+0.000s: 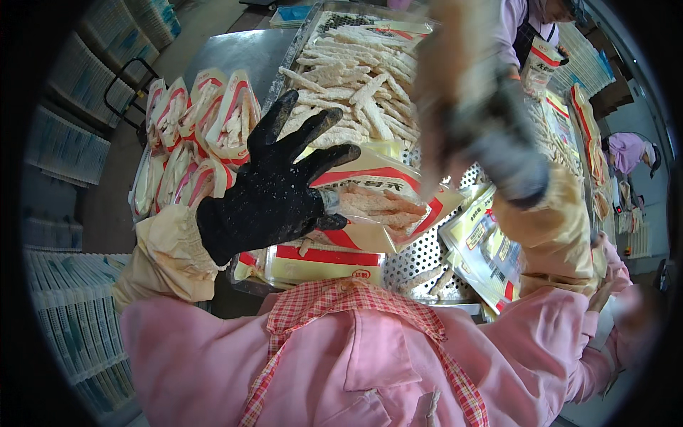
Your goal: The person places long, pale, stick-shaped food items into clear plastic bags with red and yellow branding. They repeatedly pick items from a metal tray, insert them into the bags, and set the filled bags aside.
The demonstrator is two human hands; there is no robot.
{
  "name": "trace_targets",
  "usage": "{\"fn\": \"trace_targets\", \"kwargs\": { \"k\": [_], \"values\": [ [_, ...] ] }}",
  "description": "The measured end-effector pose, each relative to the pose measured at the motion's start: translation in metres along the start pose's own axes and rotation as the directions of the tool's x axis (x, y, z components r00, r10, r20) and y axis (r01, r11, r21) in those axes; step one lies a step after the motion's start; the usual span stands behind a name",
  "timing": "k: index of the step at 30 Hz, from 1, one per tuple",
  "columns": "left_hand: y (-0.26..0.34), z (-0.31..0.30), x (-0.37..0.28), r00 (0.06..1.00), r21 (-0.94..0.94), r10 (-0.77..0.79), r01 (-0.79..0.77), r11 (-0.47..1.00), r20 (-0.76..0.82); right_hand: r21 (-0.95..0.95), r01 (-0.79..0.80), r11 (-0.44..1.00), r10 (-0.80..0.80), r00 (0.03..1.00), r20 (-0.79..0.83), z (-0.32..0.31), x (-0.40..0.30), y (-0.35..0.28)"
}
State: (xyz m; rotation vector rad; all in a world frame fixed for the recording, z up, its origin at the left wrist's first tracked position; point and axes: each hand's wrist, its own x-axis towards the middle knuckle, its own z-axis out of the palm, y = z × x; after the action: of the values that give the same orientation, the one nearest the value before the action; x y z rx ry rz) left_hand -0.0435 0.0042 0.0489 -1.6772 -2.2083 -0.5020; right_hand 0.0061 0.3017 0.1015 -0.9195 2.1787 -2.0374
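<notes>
My left hand [261, 181], in a black glove dusted with white, is at the left end of a clear food bag [381, 205] with red and cream print. Its thumb and one bent finger pinch the bag's edge, while the other three fingers spread away. Pale coated strips show inside the bag, which lies on its side. My right hand [488, 115] is raised over the right of the tray and strongly blurred. A long brownish blur runs beside it; I cannot tell what it is or whether the hand holds it. Behind the bag, a metal tray [288, 66] bears many white-coated strips.
Filled bags [232, 120] stand in rows at left on a metal table [240, 50]. Flat printed bags [483, 243] lie at right on a perforated metal surface [408, 267]. A co-worker [512, 32] holds a bag [541, 64] across the table. Stacked white racks [80, 320] stand at far left.
</notes>
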Motion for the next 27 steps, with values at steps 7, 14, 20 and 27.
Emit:
{"fn": "trace_targets", "kwargs": {
  "k": [7, 14, 20, 27],
  "values": [
    [0.011, -0.013, -0.003, 0.965, -0.394, -0.262, 0.236, 0.888, -0.013, -0.75, -0.19, 0.634, 0.634, 0.682, 0.364, 0.016, 0.012, 0.031],
    [0.016, -0.017, -0.033, 0.994, 0.04, 0.01, -0.006, 0.999, -0.107, -0.933, 0.002, 0.361, 0.791, 0.529, 0.308, 0.035, 0.016, 0.034],
    [0.024, -0.002, -0.069, 0.939, -0.242, -0.313, 0.274, 0.931, -0.143, -0.664, 0.085, 0.743, 0.382, 0.76, 0.525, 0.073, 0.037, 0.052],
    [0.024, 0.047, -0.083, 0.865, -0.517, -0.35, 0.128, 0.846, -0.358, 0.018, -0.494, 0.869, 0.488, 0.863, 0.128, 0.047, 0.017, 0.049]
  ]
}}
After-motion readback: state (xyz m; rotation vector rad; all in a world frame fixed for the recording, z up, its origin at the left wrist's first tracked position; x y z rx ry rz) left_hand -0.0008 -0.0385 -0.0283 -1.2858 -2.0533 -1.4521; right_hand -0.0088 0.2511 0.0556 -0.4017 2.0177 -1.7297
